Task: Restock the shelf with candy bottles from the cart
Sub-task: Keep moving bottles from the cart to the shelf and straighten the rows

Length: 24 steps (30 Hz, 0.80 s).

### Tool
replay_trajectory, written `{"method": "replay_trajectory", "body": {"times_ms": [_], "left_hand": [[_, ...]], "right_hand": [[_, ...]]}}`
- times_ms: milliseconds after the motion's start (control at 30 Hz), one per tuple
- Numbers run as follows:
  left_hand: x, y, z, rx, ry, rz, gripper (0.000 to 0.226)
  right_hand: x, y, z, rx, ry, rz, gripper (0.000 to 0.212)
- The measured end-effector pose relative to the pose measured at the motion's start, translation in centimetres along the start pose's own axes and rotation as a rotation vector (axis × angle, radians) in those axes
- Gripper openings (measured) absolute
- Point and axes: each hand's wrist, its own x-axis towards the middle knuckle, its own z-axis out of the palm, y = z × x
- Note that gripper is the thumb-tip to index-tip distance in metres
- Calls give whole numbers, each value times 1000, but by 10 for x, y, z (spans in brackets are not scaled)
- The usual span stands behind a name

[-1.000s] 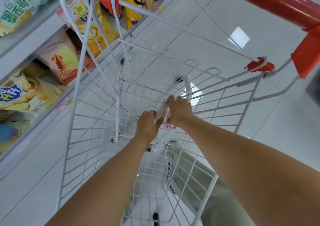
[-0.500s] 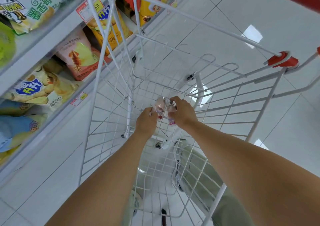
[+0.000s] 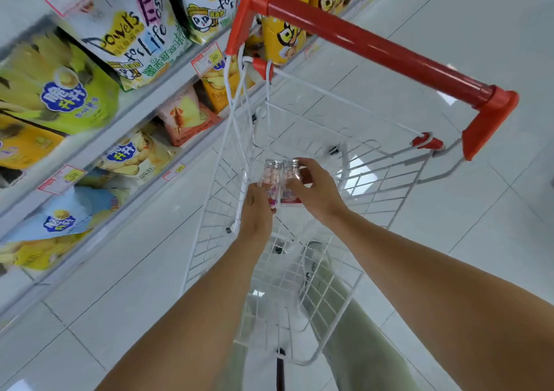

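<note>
Two small candy bottles are standing upright and touching side by side in the person's hands, held up inside the white wire cart (image 3: pixel 220 210), near its top and well above its mesh bottom. The left candy bottle (image 3: pixel 270 177) and the right candy bottle (image 3: pixel 290 179) are both showing clear walls, a silvery screw cap, a fill of small pale pink round candies, and a pink and white label round the lower half; the print is too blurred to read. The left hand (image 3: pixel 257 210) is gripping the left candy bottle low down, with its fingers mostly hidden behind it. The right hand (image 3: pixel 319 194) is clasping the right candy bottle, its fingers (image 3: pixel 310 165) curling round the far side. The cart's red handle (image 3: pixel 374 51) is crossing above. To the left, a shelf (image 3: pixel 144 111) is carrying bright snack bags (image 3: pixel 129 39).
</note>
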Motion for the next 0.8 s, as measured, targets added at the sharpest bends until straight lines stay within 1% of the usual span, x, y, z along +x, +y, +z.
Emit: {"method": "replay_trajectory", "body": {"times_ms": [133, 233, 267, 333, 433, 467, 533, 600, 667, 800], "left_hand": [[-50, 35, -12, -36, -54, 115, 20], [-81, 65, -27, -36, -66, 154, 26], [-91, 76, -34, -32, -52, 163, 29], [-109, 100, -51, -55, -22, 194, 25], [-134, 135, -79, -73, 17, 243, 25], [-142, 146, -90, -88, 34, 251, 25], [-160, 169, -112, -126, 56, 268, 17], [-181, 189, -135, -130, 71, 289, 15], [-205, 207, -159, -126, 89, 308, 13], [-253, 239, -219, -79, 211, 385, 23]], "right_hand": [[-31, -45, -20, 45, 25, -51, 32], [-55, -85, -38, 24, 8, -114, 31], [-62, -99, -42, 19, -6, -137, 31], [-77, -129, -48, 10, -38, -184, 33], [-95, -175, -50, 4, -85, -251, 45], [-101, -190, -50, 12, -104, -267, 46], [-113, -217, -46, 21, -143, -298, 45], [-125, -245, -41, 25, -166, -347, 51], [-139, -276, -34, 27, -206, -396, 47], [-172, -347, -16, 57, -311, -492, 37]]}}
